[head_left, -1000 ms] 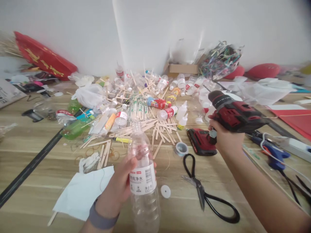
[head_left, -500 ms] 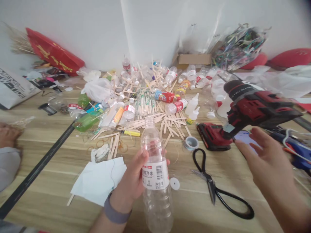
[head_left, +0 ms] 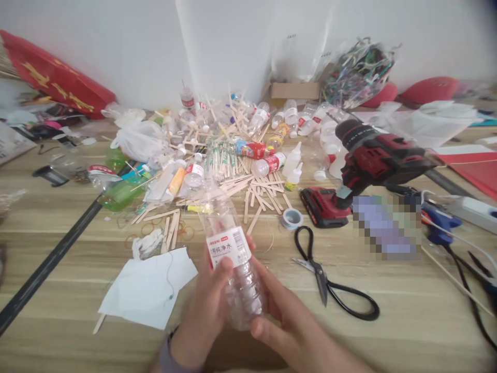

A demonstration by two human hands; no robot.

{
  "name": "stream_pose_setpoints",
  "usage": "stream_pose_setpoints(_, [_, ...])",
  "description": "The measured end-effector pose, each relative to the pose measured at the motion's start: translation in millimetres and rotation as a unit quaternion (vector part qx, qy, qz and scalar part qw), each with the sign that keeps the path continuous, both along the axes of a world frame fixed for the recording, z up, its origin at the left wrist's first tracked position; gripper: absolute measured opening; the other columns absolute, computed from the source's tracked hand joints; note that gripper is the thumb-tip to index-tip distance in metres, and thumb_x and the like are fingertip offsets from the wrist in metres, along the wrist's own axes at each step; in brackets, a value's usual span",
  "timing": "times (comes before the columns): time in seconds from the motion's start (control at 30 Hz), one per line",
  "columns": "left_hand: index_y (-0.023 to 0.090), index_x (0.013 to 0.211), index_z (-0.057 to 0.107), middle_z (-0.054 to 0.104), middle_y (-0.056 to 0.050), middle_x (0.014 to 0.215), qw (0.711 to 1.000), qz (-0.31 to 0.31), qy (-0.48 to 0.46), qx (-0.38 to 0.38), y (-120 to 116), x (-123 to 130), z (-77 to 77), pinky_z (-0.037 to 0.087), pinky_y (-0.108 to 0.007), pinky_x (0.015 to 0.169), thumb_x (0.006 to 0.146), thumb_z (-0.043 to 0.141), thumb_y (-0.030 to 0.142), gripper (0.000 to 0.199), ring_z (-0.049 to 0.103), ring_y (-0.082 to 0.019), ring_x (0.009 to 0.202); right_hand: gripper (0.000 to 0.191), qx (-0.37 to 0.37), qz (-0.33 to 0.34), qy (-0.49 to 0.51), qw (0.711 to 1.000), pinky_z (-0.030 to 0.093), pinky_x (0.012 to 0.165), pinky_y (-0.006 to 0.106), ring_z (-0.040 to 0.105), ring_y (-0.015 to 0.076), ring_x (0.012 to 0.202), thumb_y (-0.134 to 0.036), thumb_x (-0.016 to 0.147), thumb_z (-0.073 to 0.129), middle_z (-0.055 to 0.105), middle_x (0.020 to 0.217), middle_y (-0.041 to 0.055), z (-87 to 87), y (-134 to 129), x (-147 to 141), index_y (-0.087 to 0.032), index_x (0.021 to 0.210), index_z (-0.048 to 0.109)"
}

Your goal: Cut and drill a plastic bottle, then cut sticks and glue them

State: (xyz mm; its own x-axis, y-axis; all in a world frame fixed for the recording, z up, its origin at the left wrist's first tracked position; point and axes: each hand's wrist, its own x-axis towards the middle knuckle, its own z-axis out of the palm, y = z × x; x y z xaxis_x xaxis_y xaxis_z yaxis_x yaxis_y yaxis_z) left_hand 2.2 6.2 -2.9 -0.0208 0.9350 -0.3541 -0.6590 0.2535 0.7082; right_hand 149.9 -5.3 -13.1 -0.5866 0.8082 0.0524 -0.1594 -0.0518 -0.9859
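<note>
Where the left hand [head_left: 207, 305] closes around the clear bottle [head_left: 235, 259], its thumb presses at the white label [head_left: 230, 247]. The right hand [head_left: 297, 321] bears on the bottle's lower end, thumb and fingers curved about it; exact contact of the farther fingers is hidden. The bottle is held above the near middle of the wooden surface [head_left: 407, 311], tilted, with its neck directed toward the far edge and slightly left.

Left of the hands lies a white sheet [head_left: 149, 290], a wooden stick protruding at its near left corner. Right of the bottle, black-handled scissors [head_left: 320, 280] lie with blades slightly parted. Beyond them sits a small round spool [head_left: 292, 218], just beside the red and black drill [head_left: 380, 160], which stands on its battery base. A blue tool [head_left: 442, 230] and a white power strip [head_left: 476, 212] lie near the right edge. Flat wooden sticks [head_left: 267, 194] and assorted plastic bottles [head_left: 272, 164] are heaped across the far middle, ahead of a cardboard box [head_left: 295, 90].
</note>
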Motion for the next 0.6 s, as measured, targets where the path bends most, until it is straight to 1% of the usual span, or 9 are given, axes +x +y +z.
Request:
stream_pose_setpoints(0.1, [0.016,0.102,0.072,0.073,-0.012,0.105,0.998,-0.03,-0.038,-0.048,-9,2,-5.3,0.057,-0.034,0.073,0.068,0.082,0.047,0.047,0.07,-0.026,0.088,0.084,0.115,-0.015,-0.146,0.982,0.053,0.089,0.035,0.063,0.025,0.107,-0.064,0.081,0.065,0.058,0.132,0.0113,-2.7,7,13,-0.026,0.15,0.035])
stream_pose_setpoints(0.17, [0.014,0.095,0.074,0.075,-0.011,0.096,0.996,-0.005,-0.059,-0.065,-7,1,-4.3,0.057,-0.03,0.073,0.062,0.086,0.045,0.047,0.07,-0.024,0.087,0.064,0.22,-0.052,-0.283,0.932,0.055,0.082,0.036,0.066,0.0259,0.096,-0.064,0.086,0.06,0.067,0.114,0.0121,-8.6,13,35,-0.02,0.133,0.057])
stream_pose_setpoints(0.2, [0.012,0.092,0.075,0.076,-0.012,0.09,0.995,0.007,-0.066,-0.071,-5,0,-2.3,0.056,-0.028,0.071,0.057,0.088,0.045,0.049,0.07,-0.024,0.085,0.049,0.276,-0.12,-0.348,0.888,0.054,0.082,0.039,0.065,0.0278,0.097,-0.06,0.093,0.05,0.068,0.11,0.0133,-13.1,16,49,-0.019,0.112,0.07])
stream_pose_setpoints(0.27, [0.01,0.09,0.075,0.075,-0.011,0.082,0.993,0.021,-0.081,-0.087,2,-1,3.7,0.057,-0.026,0.07,0.059,0.087,0.046,0.049,0.071,-0.022,0.078,0.053,0.325,-0.275,-0.485,0.764,0.053,0.077,0.047,0.065,0.0313,0.086,-0.055,0.098,0.038,0.069,0.097,0.0164,-24.6,21,76,-0.014,0.102,0.071])
stream_pose_setpoints(0.3, [0.008,0.09,0.075,0.075,-0.012,0.081,0.992,0.029,-0.088,-0.09,6,-1,7.1,0.057,-0.026,0.07,0.065,0.083,0.046,0.046,0.071,-0.021,0.076,0.057,0.328,-0.297,-0.545,0.712,0.051,0.076,0.051,0.063,0.0344,0.084,-0.057,0.097,0.036,0.068,0.095,0.0177,-30.8,23,88,-0.012,0.1,0.07])
stream_pose_setpoints(0.33, [0.007,0.09,0.075,0.075,-0.012,0.08,0.99,0.039,-0.094,-0.092,11,-1,10.6,0.058,-0.026,0.071,0.073,0.076,0.046,0.043,0.07,-0.02,0.074,0.059,0.319,-0.299,-0.586,0.683,0.05,0.074,0.054,0.062,0.0361,0.082,-0.058,0.097,0.033,0.067,0.093,0.0182,-36.6,25,98,-0.011,0.099,0.07])
stream_pose_setpoints(0.37, [0.006,0.089,0.074,0.074,-0.013,0.08,0.989,0.052,-0.1,-0.096,14,-1,14.0,0.058,-0.027,0.07,0.08,0.069,0.045,0.041,0.07,-0.02,0.072,0.058,0.3,-0.302,-0.604,0.674,0.05,0.073,0.053,0.062,0.0356,0.08,-0.057,0.096,0.032,0.067,0.089,0.0174,-41.6,26,104,-0.012,0.095,0.069])
stream_pose_setpoints(0.43, [0.005,0.088,0.072,0.074,-0.014,0.08,0.985,0.079,-0.113,-0.108,21,1,19.9,0.059,-0.03,0.068,0.089,0.054,0.042,0.041,0.07,-0.021,0.07,0.05,0.265,-0.286,-0.61,0.69,0.05,0.073,0.049,0.062,0.0331,0.078,-0.051,0.096,0.033,0.065,0.084,0.0149,-47.4,29,110,-0.015,0.088,0.067])
stream_pose_setpoints(0.6, [0.005,0.098,0.067,0.072,-0.016,0.084,0.972,0.086,-0.176,-0.132,33,0,28.8,0.059,-0.035,0.071,0.09,0.045,0.035,0.038,0.071,-0.024,0.077,0.032,0.168,-0.239,-0.549,0.783,0.049,0.06,0.038,0.062,0.0263,0.065,-0.049,0.085,0.048,0.063,0.072,0.0088,-36.7,40,112,-0.021,0.073,0.058])
